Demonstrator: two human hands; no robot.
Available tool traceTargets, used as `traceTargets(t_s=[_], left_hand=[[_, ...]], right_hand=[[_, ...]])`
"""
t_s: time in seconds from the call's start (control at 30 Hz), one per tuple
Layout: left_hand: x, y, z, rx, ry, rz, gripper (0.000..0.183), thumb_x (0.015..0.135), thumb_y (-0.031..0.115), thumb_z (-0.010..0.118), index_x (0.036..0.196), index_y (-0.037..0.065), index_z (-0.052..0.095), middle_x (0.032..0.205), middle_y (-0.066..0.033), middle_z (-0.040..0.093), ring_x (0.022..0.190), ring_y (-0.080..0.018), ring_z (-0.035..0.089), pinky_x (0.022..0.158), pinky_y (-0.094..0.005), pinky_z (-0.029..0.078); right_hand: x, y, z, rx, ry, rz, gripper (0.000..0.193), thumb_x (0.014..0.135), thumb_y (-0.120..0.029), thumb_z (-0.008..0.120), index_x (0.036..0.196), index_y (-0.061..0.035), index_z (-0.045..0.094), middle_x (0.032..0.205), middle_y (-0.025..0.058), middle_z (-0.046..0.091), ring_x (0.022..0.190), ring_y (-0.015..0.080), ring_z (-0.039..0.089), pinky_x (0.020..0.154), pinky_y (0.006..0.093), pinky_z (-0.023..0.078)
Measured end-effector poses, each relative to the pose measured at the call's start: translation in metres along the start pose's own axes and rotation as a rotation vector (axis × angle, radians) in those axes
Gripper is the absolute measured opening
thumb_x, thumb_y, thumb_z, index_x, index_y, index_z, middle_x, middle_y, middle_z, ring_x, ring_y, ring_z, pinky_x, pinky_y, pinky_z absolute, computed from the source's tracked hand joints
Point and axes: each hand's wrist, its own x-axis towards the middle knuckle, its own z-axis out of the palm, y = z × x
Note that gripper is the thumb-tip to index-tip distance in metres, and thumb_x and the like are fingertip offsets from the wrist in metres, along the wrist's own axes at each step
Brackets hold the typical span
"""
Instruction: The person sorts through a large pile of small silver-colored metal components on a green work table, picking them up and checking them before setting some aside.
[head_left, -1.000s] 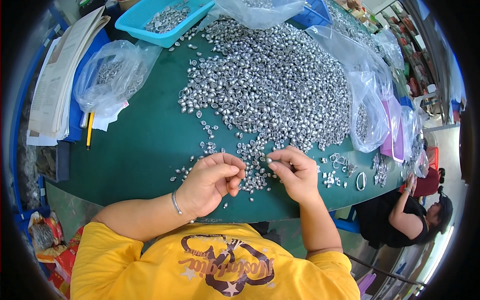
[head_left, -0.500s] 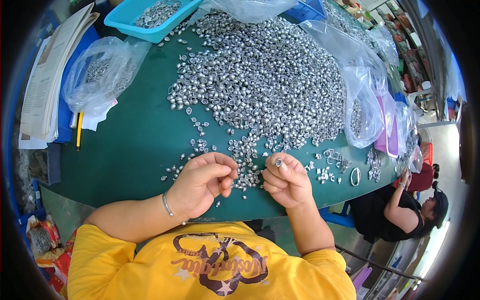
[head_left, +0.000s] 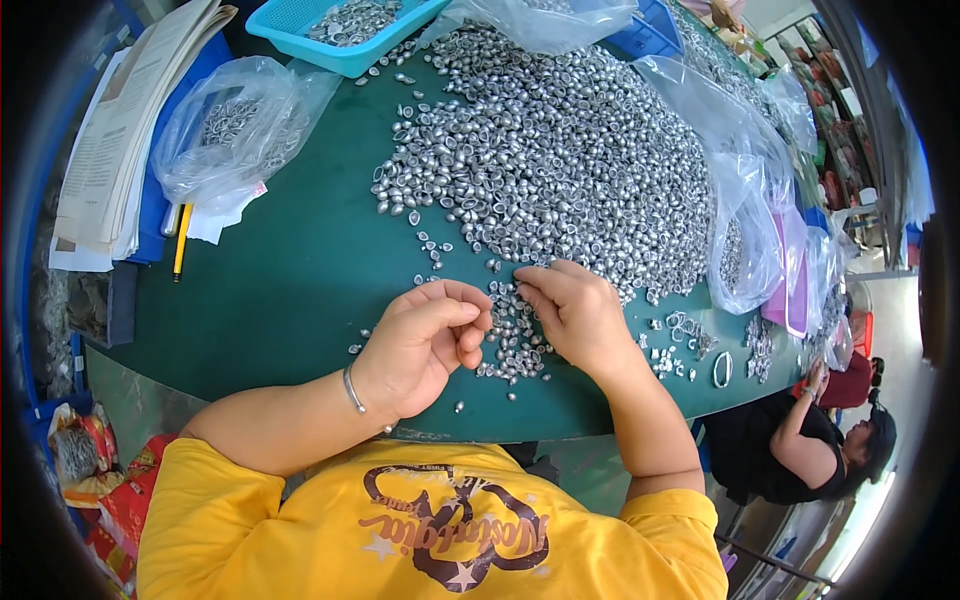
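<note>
Head view shows a green, flat-topped bench (head_left: 275, 310), where a large heap of small, silver-grey, drop-shaped metal pieces (head_left: 560, 150) spreads toward the far edge. One loose cluster of the same pieces (head_left: 518, 352) lies between the hands, closer to the near edge. The right hand (head_left: 580, 315) brings thumb and index finger together above the pieces; the left hand (head_left: 420, 340) is half curled. Whether either grips a piece, I cannot tell. Better to pinch one piece lightly by its sides, without pushing its neighbours toward the near edge.
</note>
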Motion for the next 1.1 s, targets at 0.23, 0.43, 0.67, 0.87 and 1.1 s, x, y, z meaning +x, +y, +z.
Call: traceTargets(t_s=[0.23, 0.43, 0.67, 0.87, 1.1], left_hand=[[0.000, 0.000, 0.002, 0.001, 0.017, -0.013, 0.011, 0.084, 0.005, 0.049, 0.091, 0.001, 0.057, 0.080, -0.0065, 0.058, 0.064, -0.0121, 0.052, 0.059, -0.0260, 0.045], [-0.001, -0.005, 0.007, 0.155, -0.055, -0.147, 0.021, 0.091, 0.015, 0.057, 0.103, -0.002, 0.056, 0.094, -0.0107, 0.063, 0.086, -0.0167, 0.064, 0.074, -0.0271, 0.054], [0.002, -0.008, -0.003, 0.127, -0.078, -0.156, 0.017, 0.090, 0.014, 0.057, 0.097, -0.001, 0.059, 0.087, -0.0090, 0.064, 0.079, -0.0144, 0.064, 0.070, -0.0235, 0.054], [0.002, -0.007, 0.002, 0.108, -0.009, -0.192, 0.014, 0.090, 0.012, 0.058, 0.095, -0.001, 0.059, 0.089, -0.0095, 0.063, 0.075, -0.0121, 0.062, 0.067, -0.0224, 0.054], [0.000, -0.007, 0.002, 0.014, -0.104, -0.251, 0.023, 0.093, 0.021, 0.051, 0.102, 0.001, 0.057, 0.095, -0.0080, 0.061, 0.087, -0.0174, 0.063, 0.075, -0.0307, 0.054]], right_hand=[[-0.004, 0.004, -0.003, 0.201, -0.053, 0.125, 0.006, 0.079, -0.007, 0.065, 0.083, -0.0028, 0.066, 0.073, 0.0077, 0.061, 0.065, 0.0204, 0.060, 0.058, 0.0302, 0.047], [-0.020, -0.019, -0.009, 0.727, -0.098, 0.149, 0.005, 0.080, -0.004, 0.067, 0.083, -0.0009, 0.066, 0.069, 0.0030, 0.058, 0.062, 0.0097, 0.053, 0.057, 0.0230, 0.042], [-0.038, -0.028, -0.007, 0.375, 0.141, 0.130, 0.008, 0.080, -0.003, 0.065, 0.087, -0.0022, 0.066, 0.071, 0.0063, 0.061, 0.058, 0.0118, 0.053, 0.054, 0.0246, 0.042], [-0.072, 0.001, -0.010, 0.989, 0.308, 0.584, 0.015, 0.094, -0.013, 0.049, 0.099, -0.0007, 0.057, 0.062, -0.0058, 0.042, 0.050, 0.0010, 0.033, 0.042, 0.0177, 0.022], [-0.040, -0.049, 0.013, 0.536, 0.443, 0.013, 0.015, 0.091, -0.003, 0.044, 0.102, 0.0022, 0.053, 0.079, 0.0058, 0.050, 0.067, 0.0148, 0.047, 0.059, 0.0260, 0.039]])
